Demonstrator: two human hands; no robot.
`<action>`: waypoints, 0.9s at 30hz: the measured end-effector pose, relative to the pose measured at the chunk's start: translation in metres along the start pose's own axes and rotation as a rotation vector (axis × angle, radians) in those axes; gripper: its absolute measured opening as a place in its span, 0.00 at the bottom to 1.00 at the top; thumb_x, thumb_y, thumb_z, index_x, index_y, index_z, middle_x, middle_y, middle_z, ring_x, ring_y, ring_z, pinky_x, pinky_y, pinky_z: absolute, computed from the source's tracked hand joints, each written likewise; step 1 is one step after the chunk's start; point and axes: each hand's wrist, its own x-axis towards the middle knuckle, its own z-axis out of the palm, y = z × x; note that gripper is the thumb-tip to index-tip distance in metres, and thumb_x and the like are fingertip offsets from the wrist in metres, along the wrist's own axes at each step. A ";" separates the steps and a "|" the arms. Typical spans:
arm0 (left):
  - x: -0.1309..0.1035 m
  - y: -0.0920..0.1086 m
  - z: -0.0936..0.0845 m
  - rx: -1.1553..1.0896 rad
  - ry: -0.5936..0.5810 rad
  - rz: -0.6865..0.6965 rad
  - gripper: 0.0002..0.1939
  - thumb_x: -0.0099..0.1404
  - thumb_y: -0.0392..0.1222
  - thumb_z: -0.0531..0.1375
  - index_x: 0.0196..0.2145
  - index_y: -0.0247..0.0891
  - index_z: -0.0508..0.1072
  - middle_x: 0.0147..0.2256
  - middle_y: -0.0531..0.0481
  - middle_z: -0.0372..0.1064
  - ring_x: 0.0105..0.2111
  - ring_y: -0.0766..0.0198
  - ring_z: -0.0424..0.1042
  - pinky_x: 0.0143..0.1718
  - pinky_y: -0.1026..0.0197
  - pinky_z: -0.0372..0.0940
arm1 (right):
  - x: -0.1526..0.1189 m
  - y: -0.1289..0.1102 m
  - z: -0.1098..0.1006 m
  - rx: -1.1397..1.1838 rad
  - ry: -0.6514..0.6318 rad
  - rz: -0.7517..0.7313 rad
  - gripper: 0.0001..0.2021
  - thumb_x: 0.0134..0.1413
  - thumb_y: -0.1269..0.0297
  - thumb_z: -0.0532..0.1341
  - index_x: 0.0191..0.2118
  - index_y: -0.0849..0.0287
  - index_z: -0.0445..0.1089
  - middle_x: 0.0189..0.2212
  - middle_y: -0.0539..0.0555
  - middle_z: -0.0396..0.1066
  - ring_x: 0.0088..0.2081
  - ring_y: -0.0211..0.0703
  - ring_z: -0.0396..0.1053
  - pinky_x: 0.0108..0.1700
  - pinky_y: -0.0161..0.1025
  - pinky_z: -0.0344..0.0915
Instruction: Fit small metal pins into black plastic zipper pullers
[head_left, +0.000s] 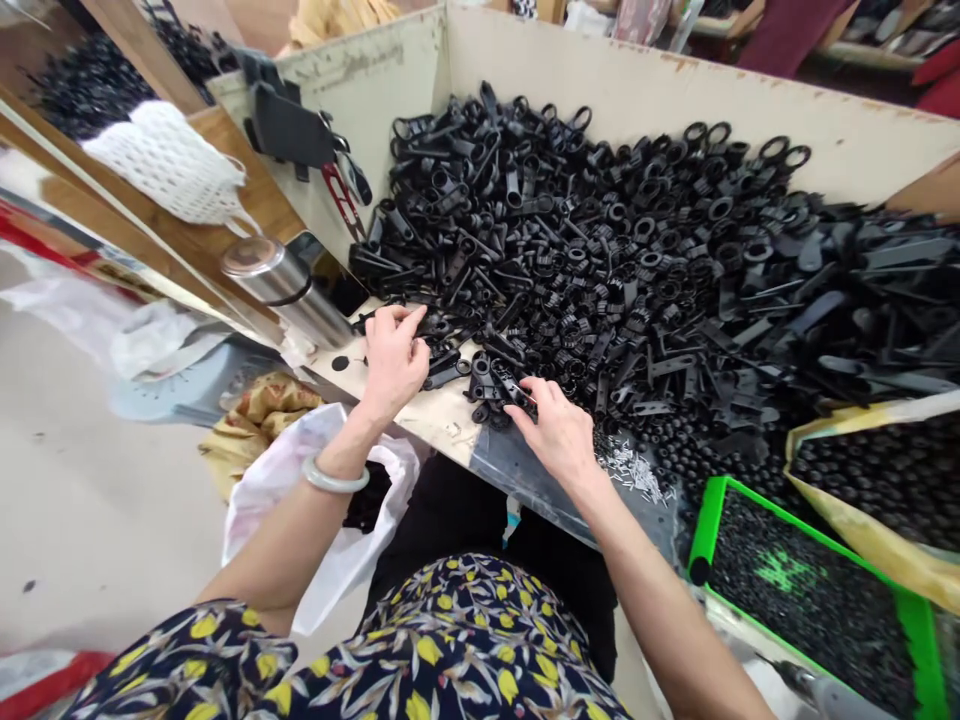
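My left hand point(395, 358) is over several black plastic parts at the left end of the worktop, its fingers bent; whether it grips one is hidden. My right hand point(556, 425) pinches a black part point(512, 383) between thumb and fingers, beside a small cluster of black pieces point(482, 385) near the front edge. Behind both hands rises a large heap of black plastic parts point(577, 250), with rings, clips and flat levers mixed. Small silvery pins point(636, 472) lie in a loose pile to the right of my right hand.
A steel flask point(292, 285) stands left of my left hand. Pliers point(341, 200) hang on the bin's left wall. At the right are a green tray point(780, 515) of tiny black pieces and a yellow-edged bag point(862, 530). A white bag point(259, 500) hangs below.
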 end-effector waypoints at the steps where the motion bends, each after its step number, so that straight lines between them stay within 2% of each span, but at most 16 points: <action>1: -0.001 0.001 0.002 -0.001 0.025 -0.005 0.25 0.65 0.38 0.58 0.60 0.40 0.74 0.55 0.34 0.67 0.56 0.40 0.63 0.53 0.37 0.58 | 0.002 -0.002 0.003 -0.023 0.002 0.009 0.16 0.68 0.54 0.60 0.56 0.53 0.70 0.49 0.55 0.76 0.40 0.45 0.77 0.34 0.36 0.65; 3: -0.011 0.009 0.005 -0.027 0.128 0.005 0.25 0.64 0.40 0.61 0.59 0.41 0.74 0.58 0.35 0.66 0.59 0.39 0.62 0.57 0.36 0.56 | 0.003 -0.002 0.006 -0.012 0.044 0.019 0.13 0.69 0.57 0.60 0.54 0.54 0.72 0.47 0.54 0.77 0.41 0.44 0.78 0.37 0.36 0.67; 4: -0.020 0.016 0.006 -0.073 0.192 0.007 0.22 0.64 0.42 0.62 0.56 0.42 0.75 0.58 0.35 0.67 0.59 0.41 0.63 0.58 0.37 0.56 | 0.001 -0.001 0.006 0.015 0.084 0.021 0.12 0.69 0.58 0.60 0.53 0.55 0.73 0.46 0.54 0.78 0.41 0.43 0.78 0.38 0.36 0.67; 5: -0.031 0.025 0.007 -0.149 0.208 0.005 0.18 0.67 0.43 0.61 0.54 0.42 0.76 0.55 0.37 0.69 0.58 0.44 0.64 0.59 0.39 0.56 | -0.002 0.000 0.004 0.052 0.132 0.021 0.11 0.69 0.58 0.60 0.51 0.55 0.74 0.44 0.54 0.79 0.41 0.43 0.78 0.39 0.36 0.68; 6: -0.045 0.036 0.007 -0.281 0.203 -0.024 0.12 0.68 0.44 0.60 0.47 0.41 0.78 0.48 0.40 0.72 0.52 0.49 0.69 0.56 0.43 0.61 | -0.007 0.001 0.001 0.095 0.185 0.021 0.11 0.69 0.58 0.60 0.50 0.55 0.75 0.43 0.54 0.79 0.40 0.42 0.78 0.39 0.35 0.69; 7: -0.060 0.048 0.008 -0.455 0.059 -0.087 0.09 0.69 0.46 0.60 0.41 0.41 0.77 0.40 0.44 0.74 0.43 0.54 0.72 0.48 0.49 0.66 | -0.014 0.002 -0.003 0.135 0.239 0.019 0.11 0.69 0.58 0.60 0.49 0.56 0.76 0.42 0.54 0.79 0.39 0.41 0.78 0.38 0.35 0.70; 8: -0.075 0.061 0.010 -0.642 -0.164 -0.207 0.11 0.70 0.49 0.60 0.41 0.40 0.76 0.35 0.47 0.74 0.37 0.59 0.72 0.42 0.54 0.67 | -0.024 0.001 -0.008 0.167 0.288 0.013 0.11 0.69 0.57 0.61 0.49 0.56 0.76 0.42 0.54 0.79 0.38 0.40 0.78 0.38 0.35 0.70; 10: -0.101 0.084 0.015 -0.989 -0.595 -0.489 0.18 0.70 0.56 0.61 0.44 0.38 0.73 0.31 0.49 0.73 0.32 0.61 0.73 0.34 0.59 0.67 | -0.049 -0.003 -0.016 0.184 0.352 -0.021 0.11 0.69 0.59 0.62 0.50 0.58 0.75 0.41 0.55 0.79 0.37 0.39 0.78 0.37 0.34 0.71; 12: -0.118 0.100 0.022 -1.263 -0.718 -0.713 0.22 0.68 0.60 0.61 0.48 0.38 0.71 0.35 0.48 0.75 0.35 0.61 0.74 0.36 0.61 0.68 | -0.078 -0.008 -0.021 0.157 0.320 -0.102 0.12 0.68 0.63 0.63 0.53 0.59 0.74 0.42 0.56 0.79 0.38 0.39 0.78 0.39 0.33 0.72; 15: -0.122 0.106 0.029 -1.435 -0.713 -0.893 0.23 0.66 0.58 0.64 0.49 0.39 0.69 0.37 0.48 0.75 0.36 0.62 0.75 0.39 0.61 0.70 | -0.112 -0.007 -0.023 0.194 0.189 -0.193 0.15 0.66 0.62 0.66 0.55 0.59 0.73 0.42 0.56 0.80 0.37 0.39 0.78 0.41 0.34 0.72; 18: -0.117 0.099 0.032 -1.343 -0.709 -0.889 0.22 0.66 0.57 0.64 0.50 0.40 0.68 0.33 0.52 0.73 0.28 0.65 0.73 0.31 0.62 0.68 | -0.118 0.009 -0.025 0.271 0.129 -0.068 0.11 0.68 0.63 0.62 0.52 0.57 0.75 0.40 0.54 0.79 0.35 0.38 0.77 0.39 0.34 0.71; 21: -0.113 0.096 0.031 -1.199 -0.661 -0.787 0.20 0.69 0.57 0.61 0.50 0.41 0.67 0.28 0.57 0.69 0.22 0.68 0.67 0.25 0.65 0.62 | -0.094 0.030 -0.025 0.250 0.167 0.080 0.11 0.72 0.62 0.57 0.47 0.56 0.77 0.39 0.54 0.77 0.36 0.39 0.75 0.40 0.35 0.70; 24: -0.115 0.098 0.029 -1.140 -0.603 -0.744 0.19 0.70 0.56 0.59 0.49 0.40 0.65 0.25 0.60 0.64 0.19 0.71 0.60 0.23 0.67 0.54 | -0.060 0.035 -0.018 0.135 0.028 0.044 0.14 0.73 0.59 0.54 0.48 0.54 0.77 0.41 0.54 0.76 0.38 0.40 0.75 0.41 0.35 0.67; 27: -0.119 0.099 0.025 -1.156 -0.590 -0.783 0.20 0.69 0.52 0.60 0.51 0.41 0.62 0.28 0.59 0.66 0.21 0.71 0.62 0.26 0.66 0.55 | -0.033 0.024 -0.006 -0.026 -0.114 -0.022 0.16 0.74 0.60 0.52 0.55 0.51 0.75 0.43 0.54 0.76 0.38 0.40 0.76 0.37 0.34 0.65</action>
